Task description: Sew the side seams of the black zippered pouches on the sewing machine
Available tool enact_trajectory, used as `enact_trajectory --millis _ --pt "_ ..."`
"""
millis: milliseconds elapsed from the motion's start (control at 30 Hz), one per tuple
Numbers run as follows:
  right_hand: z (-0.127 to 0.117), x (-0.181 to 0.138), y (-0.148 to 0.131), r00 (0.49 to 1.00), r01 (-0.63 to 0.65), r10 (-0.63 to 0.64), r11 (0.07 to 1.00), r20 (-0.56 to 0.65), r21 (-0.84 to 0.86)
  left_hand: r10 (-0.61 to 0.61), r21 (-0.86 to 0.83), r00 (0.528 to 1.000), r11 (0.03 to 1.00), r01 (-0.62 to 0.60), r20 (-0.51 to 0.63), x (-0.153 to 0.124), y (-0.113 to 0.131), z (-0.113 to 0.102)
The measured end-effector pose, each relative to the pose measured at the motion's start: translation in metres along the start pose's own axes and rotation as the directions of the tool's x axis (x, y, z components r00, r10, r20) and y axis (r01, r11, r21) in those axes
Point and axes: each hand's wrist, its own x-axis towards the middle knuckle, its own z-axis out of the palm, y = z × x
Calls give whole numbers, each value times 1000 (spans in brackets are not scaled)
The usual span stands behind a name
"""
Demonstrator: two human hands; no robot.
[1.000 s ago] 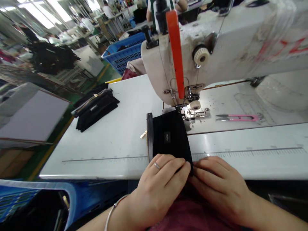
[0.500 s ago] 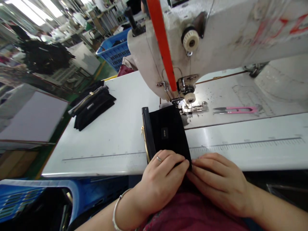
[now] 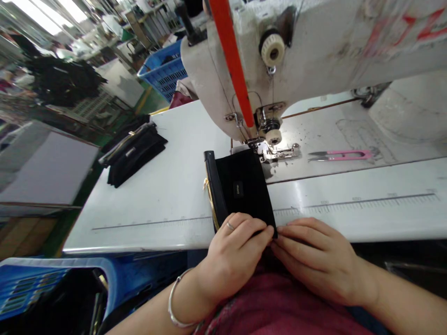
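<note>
A black fabric pouch (image 3: 249, 179) lies on the white table in front of the sewing machine (image 3: 240, 70). A gold zipper (image 3: 211, 200) runs along its left edge, and a small label (image 3: 238, 189) sits on its face. Its far right corner is close to the presser foot (image 3: 260, 148). My left hand (image 3: 235, 256) lies over the near end, thumb and fingers closed on the pouch's near right corner. My right hand (image 3: 321, 258) pinches that same corner from the right. The fingertips of both hands nearly meet there and hide the edge between them.
Pink thread snips (image 3: 344, 155) lie on the machine bed to the right. More black pouches (image 3: 134, 151) are piled at the table's left. A blue crate (image 3: 111, 279) stands below the front edge, another blue basket (image 3: 164, 70) behind. A ruler scale (image 3: 366, 203) marks the tabletop.
The view has shifted slightly. Both hands stay at the pouch's near right corner, and the pouch keeps its place by the presser foot.
</note>
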Motion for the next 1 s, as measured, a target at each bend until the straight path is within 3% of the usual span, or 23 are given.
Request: enact_trajectory --millis 267,467,567,700,833,1000 --pt "-9 -7 -5 979 -195 197 980 -43 47 55 -31 997 998 -53 58 7 -4 -8" --pt "0 -5 -6 964 -263 262 964 -49 -33 58 -27 998 998 -58 10 -5 -7 1" --pt "2 0 -3 974 -222 219 973 -48 -65 48 -2 999 999 -48 26 -2 -2 -3" --pt "0 4 3 996 -84 83 993 -10 -78 27 -33 991 999 -23 134 21 -2 -25" --pt "-3 11 7 992 -66 73 995 102 -70 -10 94 992 996 -2 122 49 -30 -34" --pt "-9 31 8 991 -42 57 991 123 -123 69 216 976 970 -115 208 60 -64 -17"
